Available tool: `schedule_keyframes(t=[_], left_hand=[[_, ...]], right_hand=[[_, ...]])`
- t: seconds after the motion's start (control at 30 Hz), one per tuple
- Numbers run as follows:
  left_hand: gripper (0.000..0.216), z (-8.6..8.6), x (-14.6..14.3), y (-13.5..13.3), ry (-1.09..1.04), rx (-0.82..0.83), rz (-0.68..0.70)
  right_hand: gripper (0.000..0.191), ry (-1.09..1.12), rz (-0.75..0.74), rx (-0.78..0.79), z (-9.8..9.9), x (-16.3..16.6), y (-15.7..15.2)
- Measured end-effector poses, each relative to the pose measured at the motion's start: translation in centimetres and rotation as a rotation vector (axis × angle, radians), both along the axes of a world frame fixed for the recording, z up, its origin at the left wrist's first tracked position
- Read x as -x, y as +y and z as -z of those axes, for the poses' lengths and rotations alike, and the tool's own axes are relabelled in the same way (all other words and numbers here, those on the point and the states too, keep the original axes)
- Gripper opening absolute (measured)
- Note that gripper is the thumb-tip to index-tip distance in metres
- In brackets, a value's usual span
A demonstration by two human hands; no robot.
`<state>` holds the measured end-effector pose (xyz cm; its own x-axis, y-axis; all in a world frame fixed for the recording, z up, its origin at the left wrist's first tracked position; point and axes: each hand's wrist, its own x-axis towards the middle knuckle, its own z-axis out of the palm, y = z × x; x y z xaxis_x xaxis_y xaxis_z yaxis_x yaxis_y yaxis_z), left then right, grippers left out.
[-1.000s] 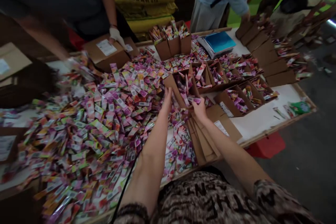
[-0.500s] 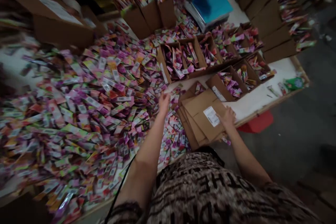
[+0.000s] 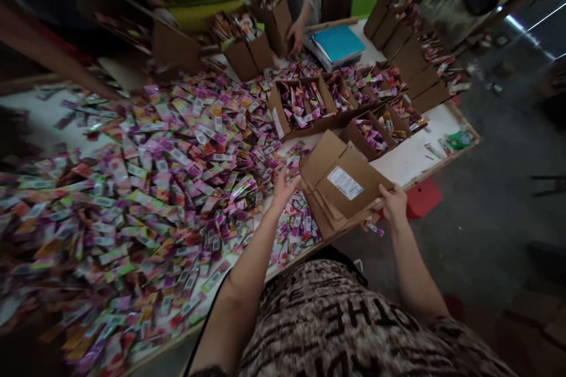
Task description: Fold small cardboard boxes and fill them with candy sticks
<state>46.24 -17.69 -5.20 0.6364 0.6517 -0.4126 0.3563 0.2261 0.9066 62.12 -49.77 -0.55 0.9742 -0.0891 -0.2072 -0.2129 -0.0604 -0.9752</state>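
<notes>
A flattened cardboard box (image 3: 360,182) with a white label lies tilted on top of other flat cardboard (image 3: 319,212) at the table's near edge. My right hand (image 3: 393,203) grips its right corner between thumb and fingers, raising that side. On the left, my left hand (image 3: 284,191) has its fingers spread beside the cardboard's left edge, over the heap of small packets (image 3: 194,171). Those packets are mostly purple, pink and green, with printed barcodes on many. Whether the left fingertips touch the cardboard is hard to tell.
Open cartons (image 3: 305,107) filled with packets stand in rows beyond the cardboard. A blue folder stack (image 3: 339,44) lies farther back. Co-workers' hands (image 3: 297,34) handle boxes across the table. A green pouch (image 3: 458,140) sits at the right end, and a red stool (image 3: 423,197) is below the edge.
My right hand has closed on the flattened box's right corner and lifted it off the pile. My left hand has opened wider near the left edge. The view has shifted, showing more co-workers.
</notes>
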Motion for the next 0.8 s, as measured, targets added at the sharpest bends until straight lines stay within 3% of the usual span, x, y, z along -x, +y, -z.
schedule_keyframes(t=[0.07, 0.13, 0.2, 0.27, 0.4, 0.47, 0.57, 0.63, 0.7, 0.73, 0.8], left_hand=[[0.060, -2.8, 2.6, 2.2, -0.136, -0.130, -0.047], [0.052, -5.1, 6.3, 3.5, -0.154, -0.211, -0.165], [0.050, -6.6, 10.8, 4.0, -0.092, -0.277, -0.342], [0.050, -7.0, 15.7, 3.9, -0.030, -0.293, -0.476], [0.053, -6.0, 24.2, 2.7, 0.004, -0.259, -0.567], [0.062, -5.2, 27.1, 1.6, -0.049, -0.278, -0.468], [0.081, -3.7, 30.0, -0.4, -0.118, -0.277, -0.215], [0.090, -2.4, 31.3, -1.6, -0.105, -0.287, -0.223], [0.090, -0.8, 32.3, -2.5, -0.084, -0.331, -0.328], [0.086, 0.0, 32.6, -2.9, -0.087, -0.352, -0.358], [0.071, 1.3, 33.0, -3.4, -0.106, -0.372, -0.348]], right_hand=[[0.040, -0.082, -0.232, 0.040, -2.2, 3.3, 2.1], [0.039, -0.103, -0.437, 0.083, -3.0, 7.0, 5.4], [0.041, -0.065, -0.551, 0.057, -2.6, 10.8, 9.3], [0.045, 0.037, -0.557, 0.013, -1.5, 14.6, 13.1], [0.047, 0.179, -0.511, 0.030, 0.5, 20.3, 18.7], [0.046, 0.229, -0.553, 0.025, 0.8, 21.7, 20.5], [0.040, 0.375, -0.607, 0.022, 0.7, 22.0, 22.1], [0.035, 0.508, -0.760, 0.053, 0.6, 21.7, 22.4], [0.037, 0.592, -1.036, 0.156, 0.9, 21.7, 22.1], [0.040, 0.563, -1.153, 0.233, 1.2, 21.9, 21.9], [0.051, 0.392, -1.250, 0.372, 2.0, 22.8, 21.5]])
